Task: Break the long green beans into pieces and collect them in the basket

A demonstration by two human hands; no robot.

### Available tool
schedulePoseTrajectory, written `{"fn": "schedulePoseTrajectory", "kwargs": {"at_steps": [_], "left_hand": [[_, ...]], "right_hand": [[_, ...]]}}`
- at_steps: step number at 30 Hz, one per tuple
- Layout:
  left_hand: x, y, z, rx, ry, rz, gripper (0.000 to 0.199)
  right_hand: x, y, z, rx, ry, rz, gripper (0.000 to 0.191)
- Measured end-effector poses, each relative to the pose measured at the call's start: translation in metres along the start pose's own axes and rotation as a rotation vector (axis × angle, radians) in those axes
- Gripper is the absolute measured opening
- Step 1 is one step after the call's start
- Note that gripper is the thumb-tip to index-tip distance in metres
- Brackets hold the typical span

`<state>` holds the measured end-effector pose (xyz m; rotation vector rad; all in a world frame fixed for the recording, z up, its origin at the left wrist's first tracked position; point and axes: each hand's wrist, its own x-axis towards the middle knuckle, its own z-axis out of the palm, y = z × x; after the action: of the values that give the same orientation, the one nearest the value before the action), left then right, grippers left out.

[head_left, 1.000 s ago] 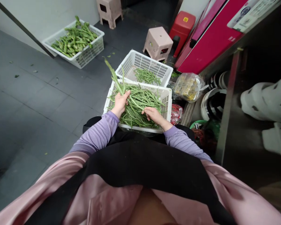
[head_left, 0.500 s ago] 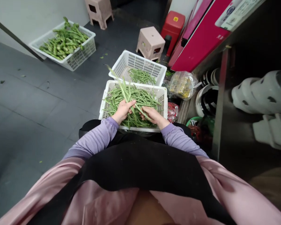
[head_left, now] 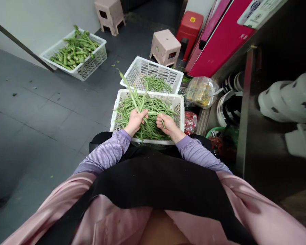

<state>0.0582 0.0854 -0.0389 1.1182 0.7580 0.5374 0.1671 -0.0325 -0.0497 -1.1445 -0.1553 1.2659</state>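
Beneath both hands lies a white perforated plastic basket; just beyond it, forward of the hands, stands a second white basket. Below the fingers, a heap of green beans lies in the nearer basket. The left hand is closed round a bunch of long beans, its long axis slanting forward and left, tips away from the body. The right hand, fingers curled, grips a single bean stretched crosswise between the hands. Too hard a pull could tear it raggedly; a slack left grip could spill the bunch.
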Motion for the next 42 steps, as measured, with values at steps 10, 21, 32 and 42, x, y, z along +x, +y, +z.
{"fn": "schedulePoseTrajectory", "kwargs": {"at_steps": [10, 21, 32, 42], "left_hand": [[-0.011, -0.005, 0.007, 0.077, -0.124, -0.088, 0.031], [-0.006, -0.012, 0.002, 0.073, -0.213, -0.120, 0.030], [-0.001, -0.027, 0.011, 0.490, 0.227, 0.090, 0.020], [-0.001, -0.014, -0.002, 0.180, -0.211, -0.140, 0.045]], "right_hand": [[0.016, -0.030, -0.021, 0.021, 0.343, -0.104, 0.033], [0.002, -0.011, -0.005, -0.153, -0.191, 0.244, 0.045], [-0.007, 0.035, 0.020, -0.747, 0.169, -0.341, 0.036], [0.018, -0.032, -0.026, -0.190, 0.370, -0.297, 0.047]]}}
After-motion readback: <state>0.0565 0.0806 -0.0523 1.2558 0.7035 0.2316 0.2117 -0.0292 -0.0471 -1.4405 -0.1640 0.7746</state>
